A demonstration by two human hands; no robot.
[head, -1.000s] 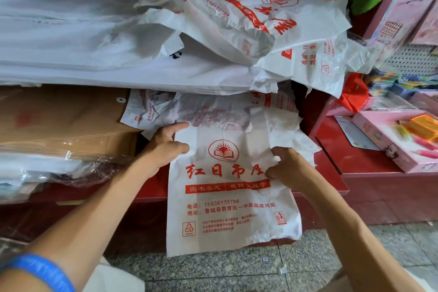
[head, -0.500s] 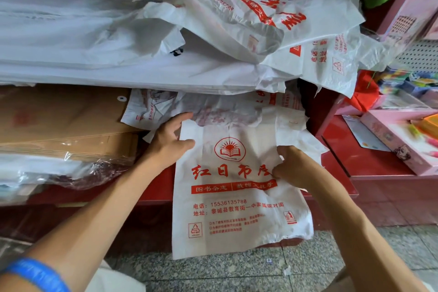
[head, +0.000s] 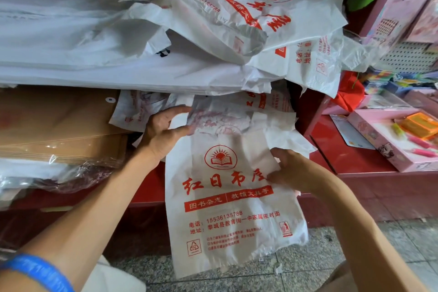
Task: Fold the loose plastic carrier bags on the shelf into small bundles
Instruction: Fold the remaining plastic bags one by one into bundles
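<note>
1. Over the front edge of the dark red shelf (head: pixel 147 197) hangs a white plastic carrier bag with red print (head: pixel 227 216); its lower half dangles toward the speckled grey floor (head: pixel 331 261) and its top lies on the shelf.
2. At the bag's upper left corner, the left hand (head: pixel 163 133) pinches the plastic between thumb and curled fingers.
3. On the bag's right edge, the right hand (head: pixel 291 168) grasps a gathered fold of plastic, its fingers curled around it.
4. Above both hands sits a loose heap of more white printed carrier bags (head: pixel 248 19), spilling over a flat stack of plain white bags (head: pixel 83 50).
5. Left of the hands lie brown paper envelopes in clear wrap (head: pixel 59 130).
6. A blue wristband (head: pixel 35 270) circles the left forearm.
7. To the right, on a lower red ledge, rests a pink box of stationery (head: pixel 391 142).
</note>
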